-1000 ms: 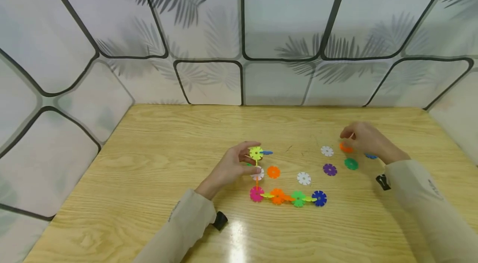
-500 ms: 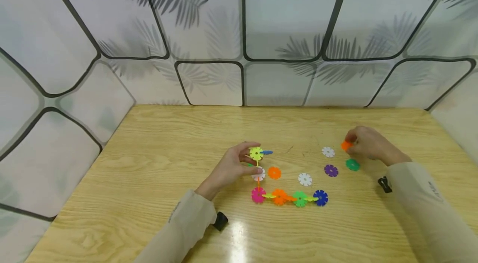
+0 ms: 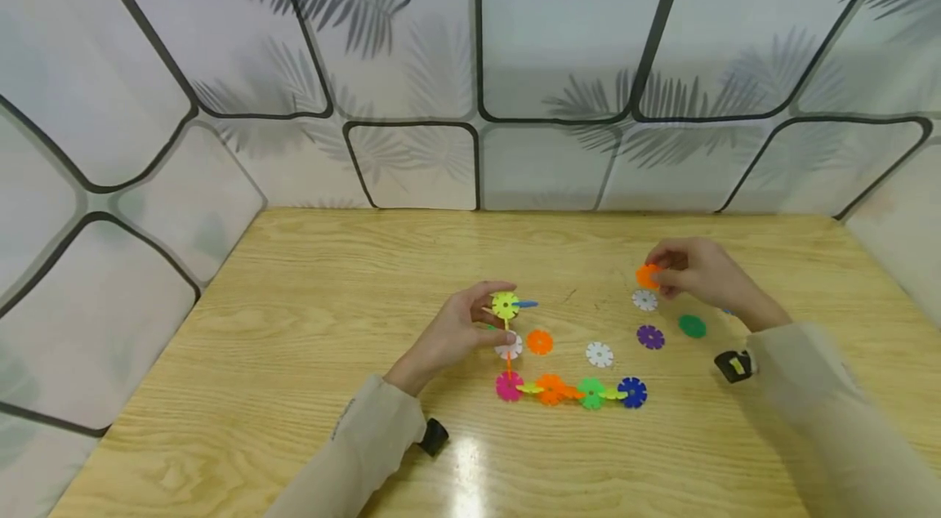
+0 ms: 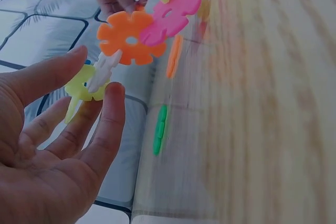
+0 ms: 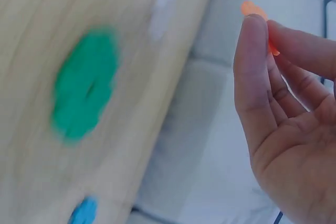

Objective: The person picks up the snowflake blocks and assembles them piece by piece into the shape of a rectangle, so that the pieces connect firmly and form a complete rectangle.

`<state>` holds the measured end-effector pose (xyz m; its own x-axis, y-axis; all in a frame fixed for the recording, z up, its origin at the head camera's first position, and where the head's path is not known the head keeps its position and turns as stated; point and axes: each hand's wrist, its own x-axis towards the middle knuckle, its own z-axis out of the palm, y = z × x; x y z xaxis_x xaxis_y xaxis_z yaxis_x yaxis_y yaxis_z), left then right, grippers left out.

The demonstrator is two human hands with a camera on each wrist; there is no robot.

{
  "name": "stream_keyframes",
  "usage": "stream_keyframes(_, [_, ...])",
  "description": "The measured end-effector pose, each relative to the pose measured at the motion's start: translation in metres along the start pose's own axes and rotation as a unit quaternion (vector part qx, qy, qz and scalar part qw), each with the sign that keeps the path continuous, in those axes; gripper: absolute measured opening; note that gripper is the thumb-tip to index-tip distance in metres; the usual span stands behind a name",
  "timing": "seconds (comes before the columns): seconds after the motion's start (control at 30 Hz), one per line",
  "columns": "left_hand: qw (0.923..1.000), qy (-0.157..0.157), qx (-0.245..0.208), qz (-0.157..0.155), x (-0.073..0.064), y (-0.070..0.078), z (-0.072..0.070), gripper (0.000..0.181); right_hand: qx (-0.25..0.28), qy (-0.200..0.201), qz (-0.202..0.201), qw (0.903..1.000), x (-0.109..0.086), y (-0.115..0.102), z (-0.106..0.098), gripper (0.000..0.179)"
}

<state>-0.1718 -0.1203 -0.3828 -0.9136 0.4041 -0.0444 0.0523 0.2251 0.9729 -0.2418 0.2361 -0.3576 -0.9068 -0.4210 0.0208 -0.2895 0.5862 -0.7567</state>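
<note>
My left hand [image 3: 452, 332] holds a chain of notched plastic discs, with thumb and fingers about its yellow disc [image 3: 505, 305] and white disc [image 3: 507, 346]. An edge-on blue disc [image 3: 528, 304] sticks out from the yellow one. Down from the white disc, the chain reaches a pink disc [image 3: 509, 386], then runs right through orange, yellow and green discs to a dark blue disc [image 3: 632, 392]. On the right, my right hand [image 3: 702, 277] pinches a loose orange disc [image 3: 647, 276] between thumb and index finger, above the table; the right wrist view shows this orange disc [image 5: 254, 10] edge-on.
Loose discs lie on the wooden table [image 3: 331, 281]: an orange one [image 3: 540, 341], two white ones [image 3: 599, 355], a purple one [image 3: 650, 337] and a green one [image 3: 692, 326]. A blue disc [image 5: 84, 212] is partly hidden by my right arm. Behind stands a patterned backdrop [image 3: 412, 167].
My right hand has picked up the orange disc from the table and carried it left, above the far white disc. My left hand has stayed in place on the chain.
</note>
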Motion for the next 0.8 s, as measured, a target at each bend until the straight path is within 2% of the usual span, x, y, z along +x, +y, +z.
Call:
stream_keyframes(0.13, [1.0, 0.002, 0.006, 0.004, 0.0, 0.0, 0.0, 0.061, 0.057, -0.006, 0.002, 0.9983, 0.004, -0.018, 0.011, 0.014])
stream_keyframes(0.37, [0.9999, 0.011, -0.008, -0.004, 0.0, 0.0, 0.001, 0.058, 0.075, -0.015, -0.004, 0.997, 0.011, -0.04, 0.03, 0.014])
stream_keyframes(0.57, [1.0, 0.003, -0.004, 0.0, -0.001, 0.0, 0.001, 0.059, 0.115, -0.044, -0.02, 0.9922, 0.018, -0.053, 0.045, 0.021])
stream_keyframes(0.8, [1.0, -0.006, 0.001, -0.001, -0.001, 0.0, 0.002, 0.057, 0.153, -0.065, -0.009, 0.986, 0.025, -0.064, 0.058, 0.02])
